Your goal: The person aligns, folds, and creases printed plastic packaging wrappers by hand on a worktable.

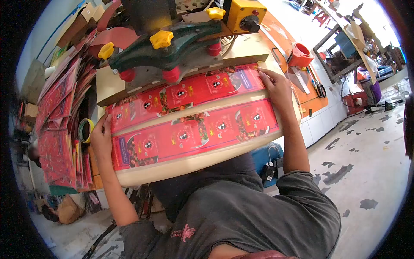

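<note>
Two rows of red printed packaging film lie across the cream work surface in front of me, and a pale strip runs between them. At the left end of the far row, my left hand is closed on the edge, thumb and fingers together. My right hand pinches the far right corner of that same row. The far edge of the film meets the base of a dark green machine head with yellow star knobs and red feet. Whether the two rows are one piece, I cannot tell.
Stacked red printed sheets crowd the left, beside a yellow-green tape roll. On the right are a red tape dispenser, scissors and a yellow control box. A blue stool stands below the table.
</note>
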`<state>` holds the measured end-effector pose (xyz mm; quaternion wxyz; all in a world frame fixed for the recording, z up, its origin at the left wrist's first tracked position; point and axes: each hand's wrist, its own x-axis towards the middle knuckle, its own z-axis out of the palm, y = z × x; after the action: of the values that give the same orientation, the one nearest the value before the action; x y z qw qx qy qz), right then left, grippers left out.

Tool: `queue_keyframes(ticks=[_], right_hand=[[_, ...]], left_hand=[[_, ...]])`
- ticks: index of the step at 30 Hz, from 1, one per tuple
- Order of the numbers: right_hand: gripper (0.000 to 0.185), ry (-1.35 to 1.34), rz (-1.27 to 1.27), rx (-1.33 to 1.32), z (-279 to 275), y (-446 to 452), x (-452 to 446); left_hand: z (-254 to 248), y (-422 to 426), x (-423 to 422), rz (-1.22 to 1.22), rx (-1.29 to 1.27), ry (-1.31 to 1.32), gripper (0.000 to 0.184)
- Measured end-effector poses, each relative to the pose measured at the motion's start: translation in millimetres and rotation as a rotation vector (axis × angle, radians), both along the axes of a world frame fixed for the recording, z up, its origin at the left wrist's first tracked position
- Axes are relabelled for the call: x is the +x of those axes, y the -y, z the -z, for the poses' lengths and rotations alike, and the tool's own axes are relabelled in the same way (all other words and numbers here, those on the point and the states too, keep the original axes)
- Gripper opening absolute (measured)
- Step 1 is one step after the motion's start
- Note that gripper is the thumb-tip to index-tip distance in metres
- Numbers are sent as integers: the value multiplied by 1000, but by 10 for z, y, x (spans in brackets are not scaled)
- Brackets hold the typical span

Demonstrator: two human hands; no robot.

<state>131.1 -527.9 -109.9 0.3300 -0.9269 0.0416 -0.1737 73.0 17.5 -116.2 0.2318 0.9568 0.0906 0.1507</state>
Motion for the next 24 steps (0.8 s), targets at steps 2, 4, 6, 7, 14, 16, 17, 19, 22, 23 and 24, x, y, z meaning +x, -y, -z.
queue_keyframes(ticks=[2, 4, 6, 7, 14, 16, 17, 19, 22, 23, 24], right_hand=[[33, 3, -3, -13, -17, 1, -16], [33, -60, -7, -32, -32, 11, -7], [33, -40, 3, -40, -16, 17, -4], [33, -20, 9, -46, -3, 6, 2], [37, -59, -24, 57, -44, -54, -9], [38, -11, -64, 61, 39, -2, 29], [38, -36, -74, 51, -4, -7, 29], [38, -68, -46, 14, -86, -70, 1], [39, -89, -54, 53, -127, -122, -24], [39, -89, -59, 53, -135, -129, -25], [39, -92, -59, 43, -139, -129, -25]], left_hand=[[-9, 11, -4, 13, -4, 9, 38], [-47, 40, -10, -3, -6, -3, 39], [-18, 5, 4, 12, -4, 5, 39], [-13, -10, 0, 23, 1, 14, 40], [205, -144, 21, 22, -35, 141, 38], [72, -58, -9, -16, 15, 79, 38], [79, -68, -12, -55, 25, 81, 38], [91, -49, 1, -56, 37, 69, 39], [21, -13, -19, -68, 16, 45, 40], [23, -13, -18, -73, 16, 46, 40], [26, -14, -17, -75, 11, 48, 40]])
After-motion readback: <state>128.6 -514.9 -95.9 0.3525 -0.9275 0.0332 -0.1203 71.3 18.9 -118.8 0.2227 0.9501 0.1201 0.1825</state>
